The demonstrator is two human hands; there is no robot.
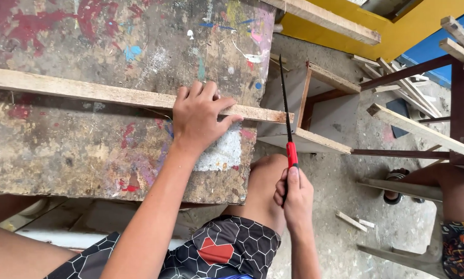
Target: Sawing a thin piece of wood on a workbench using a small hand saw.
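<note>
So the left hand was pressed flat-ish on a long wooden strip, fingers spread a bit and draped over its far edge, thumb pointing right along the near side. Not really gripping it, more pinning it down onto the paint-splattered worktop. The strip ran from the left edge across to just past the worktop's right edge, where its end stuck out a little.

The right hand was curled tight around the red handle of a handsaw, index finger stretched up along the handle. The thin dark blade pointed away toward the far side and sat right against the overhanging end of the strip, just right of the left hand.

The person's bare knee was up by the worktop's near right corner. Further right there was a small wooden box frame on the concrete floor, plus loose wood offcuts, and another person's leg at the right edge.
</note>
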